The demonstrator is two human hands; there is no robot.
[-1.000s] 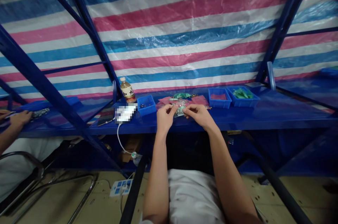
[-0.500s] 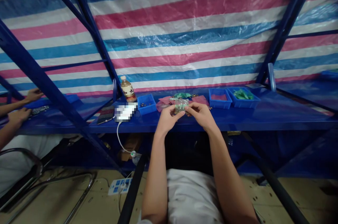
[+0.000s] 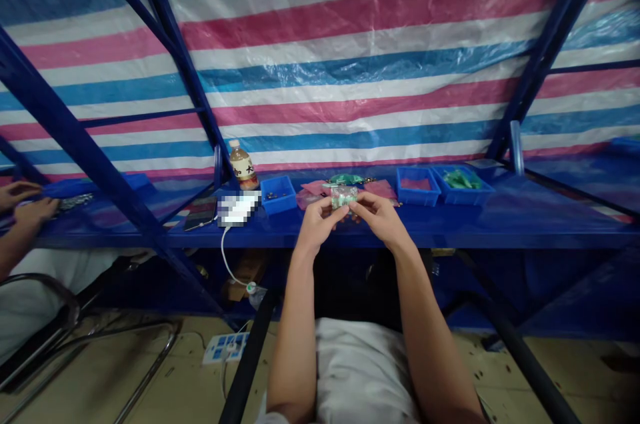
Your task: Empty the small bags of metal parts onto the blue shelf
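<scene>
Between my two hands is a small clear plastic bag (image 3: 344,195) with something pale green in it, too small to make out. My left hand (image 3: 318,224) pinches its left side with thumb and fingers. On the other side my right hand (image 3: 379,216) grips the bag's right edge, the thumbs close together. Just behind lie a green packet (image 3: 346,179), pink pieces (image 3: 311,193) on the left and another pink piece (image 3: 381,189) on the right. Small brownish bits show on the table under the hands.
On the blue table (image 3: 530,211), a blue bin (image 3: 278,203) with small parts and a drink bottle (image 3: 243,167) stand left. To the right are a bin of pink pieces (image 3: 419,196) and a bin of green packets (image 3: 463,195). A co-worker's hands (image 3: 31,207) are far left.
The bag now sits more upright and spread between my fingers. My hands have barely shifted. At the far left, the co-worker's hands have moved down and left.
</scene>
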